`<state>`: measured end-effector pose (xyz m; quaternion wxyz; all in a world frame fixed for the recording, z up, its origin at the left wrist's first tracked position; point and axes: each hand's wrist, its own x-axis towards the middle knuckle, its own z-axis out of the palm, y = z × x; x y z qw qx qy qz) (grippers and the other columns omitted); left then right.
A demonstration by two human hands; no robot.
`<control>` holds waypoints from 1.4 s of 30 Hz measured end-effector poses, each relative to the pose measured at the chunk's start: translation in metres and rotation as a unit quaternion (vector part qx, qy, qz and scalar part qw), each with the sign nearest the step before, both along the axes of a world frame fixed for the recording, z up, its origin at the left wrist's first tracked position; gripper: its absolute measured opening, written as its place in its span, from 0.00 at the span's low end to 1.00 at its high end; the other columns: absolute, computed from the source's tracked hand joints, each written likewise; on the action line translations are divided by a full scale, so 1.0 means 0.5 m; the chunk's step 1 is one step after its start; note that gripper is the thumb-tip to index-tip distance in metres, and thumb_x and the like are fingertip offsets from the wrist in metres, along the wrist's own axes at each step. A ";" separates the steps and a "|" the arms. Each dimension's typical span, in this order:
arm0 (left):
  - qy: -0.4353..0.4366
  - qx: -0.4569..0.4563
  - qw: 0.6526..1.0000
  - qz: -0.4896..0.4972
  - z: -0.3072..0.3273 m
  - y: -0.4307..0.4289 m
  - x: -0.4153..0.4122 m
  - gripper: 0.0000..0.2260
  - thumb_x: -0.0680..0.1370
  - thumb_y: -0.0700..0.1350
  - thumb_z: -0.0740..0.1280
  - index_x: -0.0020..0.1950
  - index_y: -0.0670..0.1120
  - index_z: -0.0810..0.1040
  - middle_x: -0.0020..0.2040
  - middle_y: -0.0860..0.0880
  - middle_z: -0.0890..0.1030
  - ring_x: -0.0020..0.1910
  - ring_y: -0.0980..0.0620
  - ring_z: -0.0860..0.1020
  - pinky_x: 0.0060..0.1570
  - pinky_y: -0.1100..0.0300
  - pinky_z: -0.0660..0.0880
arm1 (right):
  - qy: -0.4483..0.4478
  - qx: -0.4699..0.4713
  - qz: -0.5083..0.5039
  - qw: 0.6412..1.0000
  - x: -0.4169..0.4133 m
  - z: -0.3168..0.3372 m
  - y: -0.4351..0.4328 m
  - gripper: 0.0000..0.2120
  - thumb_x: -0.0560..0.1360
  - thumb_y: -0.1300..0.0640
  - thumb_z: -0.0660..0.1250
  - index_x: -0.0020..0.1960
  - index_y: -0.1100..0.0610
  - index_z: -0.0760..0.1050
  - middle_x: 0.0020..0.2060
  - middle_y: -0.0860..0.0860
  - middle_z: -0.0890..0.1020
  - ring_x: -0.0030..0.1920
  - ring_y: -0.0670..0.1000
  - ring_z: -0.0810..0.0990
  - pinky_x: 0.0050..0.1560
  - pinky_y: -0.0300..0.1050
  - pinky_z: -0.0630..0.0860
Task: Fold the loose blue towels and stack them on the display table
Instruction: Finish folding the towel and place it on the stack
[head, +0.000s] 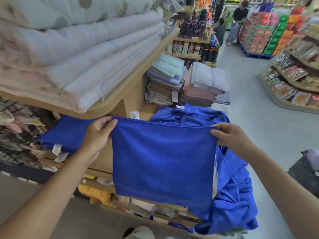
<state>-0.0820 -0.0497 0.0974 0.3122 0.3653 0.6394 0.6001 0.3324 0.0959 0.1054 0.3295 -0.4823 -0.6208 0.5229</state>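
**Holding a blue towel up by its top corners**

The left hand (99, 131) and right hand (231, 137) each pinch one upper corner of the blue towel (162, 161), fingers curled on the hem. It hangs taut and flat between them, probably so the edges can be matched for the next fold. Just beyond the left hand, the folded stack (67, 133) lies on the counter (103, 159), within easy reach. Behind and below the right hand, the loose pile (231, 195) waits.

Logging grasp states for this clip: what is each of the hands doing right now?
Left hand: pinches the top left corner of the held-up blue towel.
Right hand: pinches the same towel's top right corner.
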 end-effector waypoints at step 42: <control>0.318 -0.103 0.931 -0.147 -0.170 -0.201 -0.030 0.16 0.73 0.33 0.76 0.46 0.56 0.85 0.63 0.57 0.78 0.64 0.58 0.75 0.65 0.56 0.68 | -0.284 0.303 0.173 0.893 0.090 -0.141 -0.191 0.12 0.69 0.57 0.82 0.45 0.44 0.83 0.50 0.37 0.80 0.55 0.41 0.77 0.55 0.42 0.74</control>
